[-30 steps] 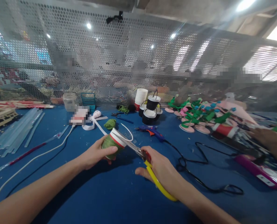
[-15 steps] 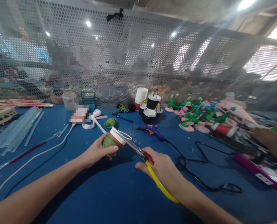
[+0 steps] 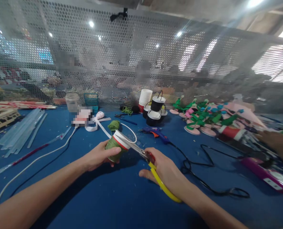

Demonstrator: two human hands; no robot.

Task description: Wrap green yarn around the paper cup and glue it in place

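My left hand (image 3: 97, 156) is wrapped round a small cup covered in green yarn (image 3: 114, 145), tilted with its white and red rim toward the right. A thin white handle loop arcs over the rim. My right hand (image 3: 166, 173) grips yellow-handled scissors (image 3: 153, 168), whose metal blades reach the cup's rim. Both hands hover low over the blue table (image 3: 122, 200).
Behind stand black-and-white cups (image 3: 155, 111), a stack of white cups (image 3: 145, 97), a ball of green yarn (image 3: 114, 125), a blue glue gun (image 3: 155, 133) with a black cord, clear glue sticks (image 3: 22, 130) at left, green and pink craft pieces (image 3: 203, 119). Another person's hand (image 3: 275, 141) rests at right.
The scissor blades have shifted slightly along the cup's rim and the white loop has sprung up again; both hands stay in nearly the same place.
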